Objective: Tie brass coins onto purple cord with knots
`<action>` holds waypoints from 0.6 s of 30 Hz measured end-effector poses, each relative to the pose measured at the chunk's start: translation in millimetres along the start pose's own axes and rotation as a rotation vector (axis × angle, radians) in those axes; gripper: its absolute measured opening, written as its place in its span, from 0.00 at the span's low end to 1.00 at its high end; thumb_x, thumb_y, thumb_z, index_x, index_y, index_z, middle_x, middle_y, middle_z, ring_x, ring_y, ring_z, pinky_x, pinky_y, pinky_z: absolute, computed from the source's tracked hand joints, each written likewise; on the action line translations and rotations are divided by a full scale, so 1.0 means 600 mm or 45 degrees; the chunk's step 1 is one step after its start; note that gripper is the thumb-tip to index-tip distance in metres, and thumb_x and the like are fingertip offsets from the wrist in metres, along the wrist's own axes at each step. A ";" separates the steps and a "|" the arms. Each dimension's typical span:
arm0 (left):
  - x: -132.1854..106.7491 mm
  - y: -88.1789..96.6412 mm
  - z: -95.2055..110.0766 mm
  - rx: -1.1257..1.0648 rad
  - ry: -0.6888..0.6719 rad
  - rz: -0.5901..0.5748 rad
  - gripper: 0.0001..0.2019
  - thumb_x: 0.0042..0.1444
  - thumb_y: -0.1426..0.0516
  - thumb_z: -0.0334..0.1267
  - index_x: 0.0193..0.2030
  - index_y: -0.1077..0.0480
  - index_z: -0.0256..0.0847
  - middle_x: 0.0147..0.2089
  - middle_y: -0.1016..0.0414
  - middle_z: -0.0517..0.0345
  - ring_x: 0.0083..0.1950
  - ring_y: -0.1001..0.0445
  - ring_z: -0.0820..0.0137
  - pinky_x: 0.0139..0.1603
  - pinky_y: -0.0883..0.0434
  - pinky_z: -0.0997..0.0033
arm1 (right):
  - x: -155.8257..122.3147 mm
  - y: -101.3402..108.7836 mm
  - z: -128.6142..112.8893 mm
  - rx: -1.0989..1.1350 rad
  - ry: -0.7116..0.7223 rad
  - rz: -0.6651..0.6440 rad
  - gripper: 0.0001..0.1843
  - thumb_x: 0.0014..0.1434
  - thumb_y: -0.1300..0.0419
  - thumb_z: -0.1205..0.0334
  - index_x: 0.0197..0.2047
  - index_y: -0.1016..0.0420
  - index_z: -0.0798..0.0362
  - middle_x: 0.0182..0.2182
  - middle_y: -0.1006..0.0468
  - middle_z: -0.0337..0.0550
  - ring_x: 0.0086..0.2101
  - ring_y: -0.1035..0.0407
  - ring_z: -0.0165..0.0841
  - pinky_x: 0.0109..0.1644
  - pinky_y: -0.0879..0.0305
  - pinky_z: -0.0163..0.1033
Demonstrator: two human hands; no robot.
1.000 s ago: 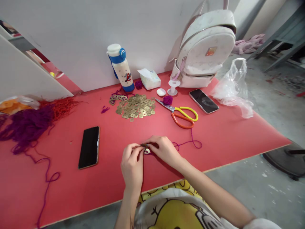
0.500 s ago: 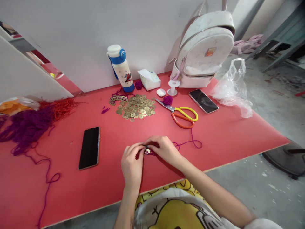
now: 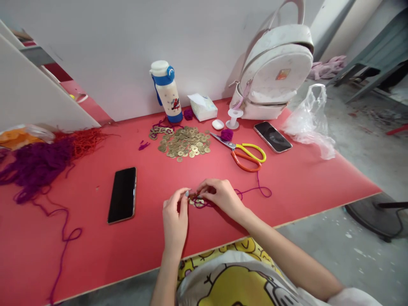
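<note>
My left hand (image 3: 174,221) and my right hand (image 3: 219,196) meet near the front of the red table (image 3: 306,178). Both pinch a small brass coin (image 3: 196,201) threaded on a purple string (image 3: 255,190) that trails off to the right in a loop. The left fingertips grip the coin's left side. The right fingers close over the string beside it. A pile of brass coins (image 3: 185,145) with holes lies further back in the middle.
A black phone (image 3: 123,199) lies left of my hands. Yellow-and-orange scissors (image 3: 247,155), a second phone (image 3: 272,136), a white spool (image 3: 233,117), a bottle (image 3: 167,91), a tissue pack (image 3: 202,107) and a white backpack (image 3: 276,72) stand behind. Purple and red yarn (image 3: 38,161) heaps at left.
The view shifted slightly. My left fingers have opened a little from the coin and pinch its edge; my right hand stays on the string.
</note>
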State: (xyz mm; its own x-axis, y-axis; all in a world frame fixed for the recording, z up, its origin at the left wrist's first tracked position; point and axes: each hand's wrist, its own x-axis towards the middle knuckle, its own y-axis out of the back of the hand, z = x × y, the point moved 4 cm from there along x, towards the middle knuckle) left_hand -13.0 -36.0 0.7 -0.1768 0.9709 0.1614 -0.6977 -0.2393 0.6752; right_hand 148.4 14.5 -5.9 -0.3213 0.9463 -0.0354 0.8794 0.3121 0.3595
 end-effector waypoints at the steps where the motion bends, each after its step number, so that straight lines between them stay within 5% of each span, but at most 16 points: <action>1: 0.000 0.001 -0.001 -0.011 -0.001 -0.015 0.11 0.65 0.48 0.38 0.47 0.25 0.44 0.44 0.17 0.54 0.44 0.22 0.61 0.45 0.29 0.62 | 0.000 0.000 0.000 0.021 -0.012 0.002 0.08 0.53 0.36 0.75 0.35 0.21 0.53 0.28 0.18 0.38 0.29 0.24 0.29 0.38 0.31 0.32; 11: -0.003 0.007 -0.004 -0.023 -0.153 -0.090 0.14 0.65 0.50 0.31 0.47 0.25 0.44 0.46 0.18 0.54 0.48 0.22 0.61 0.50 0.31 0.60 | 0.011 0.013 -0.008 0.126 -0.044 0.073 0.03 0.51 0.33 0.68 0.31 0.22 0.54 0.26 0.19 0.39 0.28 0.26 0.29 0.34 0.32 0.32; 18: -0.010 -0.014 0.017 0.165 -0.441 -0.282 0.18 0.62 0.44 0.35 0.59 0.32 0.48 0.63 0.29 0.50 0.61 0.31 0.57 0.60 0.36 0.52 | 0.010 0.074 -0.057 0.497 0.084 0.209 0.09 0.53 0.32 0.57 0.33 0.24 0.53 0.27 0.21 0.39 0.28 0.26 0.28 0.33 0.27 0.33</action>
State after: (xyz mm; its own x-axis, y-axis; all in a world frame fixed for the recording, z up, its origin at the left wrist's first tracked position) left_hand 0.9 -39.6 1.5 0.2265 0.9489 0.2196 -0.5955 -0.0435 0.8022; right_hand 173.3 30.9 41.6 -0.1764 0.9827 0.0569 0.9837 0.1780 -0.0251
